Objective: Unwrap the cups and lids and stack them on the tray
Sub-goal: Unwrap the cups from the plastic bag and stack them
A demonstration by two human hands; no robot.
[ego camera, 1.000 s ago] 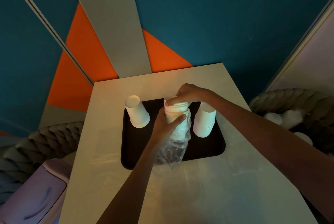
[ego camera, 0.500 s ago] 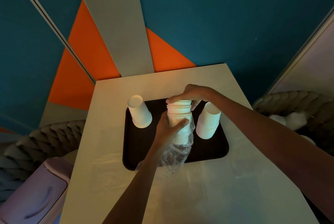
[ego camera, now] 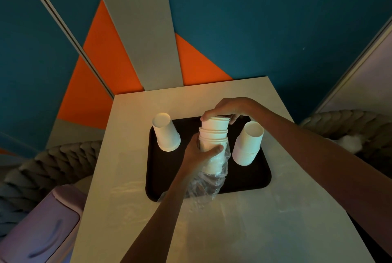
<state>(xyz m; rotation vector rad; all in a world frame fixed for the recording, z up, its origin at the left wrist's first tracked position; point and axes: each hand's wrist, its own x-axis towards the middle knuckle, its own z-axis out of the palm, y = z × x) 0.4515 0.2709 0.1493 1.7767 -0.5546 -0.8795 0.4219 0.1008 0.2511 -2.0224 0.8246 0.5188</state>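
A black tray (ego camera: 250,178) lies on the white table (ego camera: 244,231). Over its middle stands a stack of white paper cups (ego camera: 214,135), its lower part still inside a crumpled clear plastic wrap (ego camera: 209,186). My left hand (ego camera: 200,153) grips the stack through the wrap at mid-height. My right hand (ego camera: 228,108) pinches the rim of the topmost cup (ego camera: 215,122), which sits raised above the others. On the tray's left stands an upside-down white cup stack (ego camera: 166,132). A second upside-down stack (ego camera: 248,144) stands on the right.
A lilac bin (ego camera: 40,226) sits low at the left of the table. Grey braided cushions lie on both sides, at the left (ego camera: 53,167) and at the right (ego camera: 347,127). A blue, orange and grey wall rises behind the table.
My right hand has drawn the top cup a little up out of the stack, showing more rims below it. My left hand keeps its grip on the wrapped stack.
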